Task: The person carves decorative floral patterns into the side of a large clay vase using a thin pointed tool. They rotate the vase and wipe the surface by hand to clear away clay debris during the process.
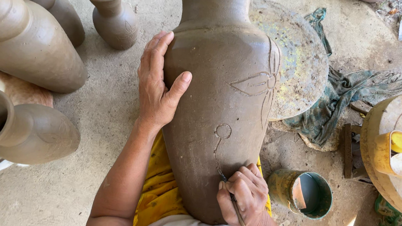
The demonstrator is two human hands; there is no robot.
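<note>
right hand sits closest, fingers curled tight round a thin stick tool, tip pressed to the wall of a big unfired clay vase lying across the person's lap on yellow cloth. a cut line runs up from the tip to a small circle & a leaf shape. left hand lies flat & open on the vase's shoulder. a green tin stands at right; more clay pots at left; a round board lies behind the vase.

Bare grey concrete floor carried everything. Left of the round green metal can: four unfired brown clay vases. Beyond the can: crumpled teal cloth, flat round mottled disc.
</note>
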